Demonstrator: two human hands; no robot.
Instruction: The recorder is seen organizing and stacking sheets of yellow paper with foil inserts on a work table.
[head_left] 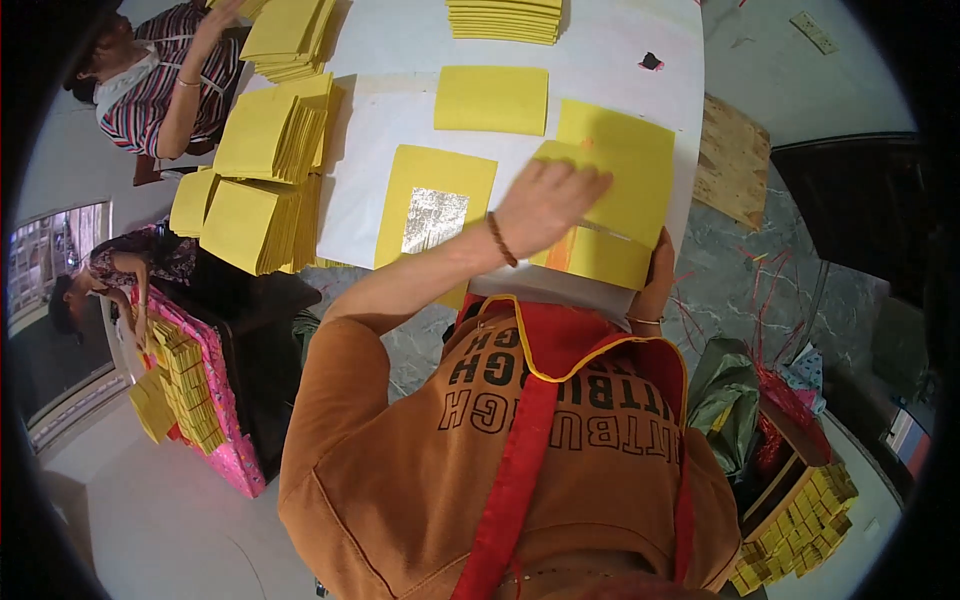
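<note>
A large yellow paper sheet (628,190) with creases and an orange strip lies at the right side of the white table, its near part next to my body. My left hand (555,203), a brown beaded bracelet on its wrist, rests on this sheet with curled fingers; the fingertips are hidden. At the sheet's near right edge is my right hand (660,267), seemingly gripping it, partly hidden behind the paper. To the left lies another yellow paper piece (395,195) with a shiny silvery rectangle (436,217). A folded yellow piece (491,99) lies beyond.
Stacks of folded yellow paper (262,135) line the table's left side; another stack (503,20) stands at the far edge. Two people (165,85) are at the left, one by a pink-edged box (235,430) of yellow bundles. More yellow bundles (800,525) lie at lower right.
</note>
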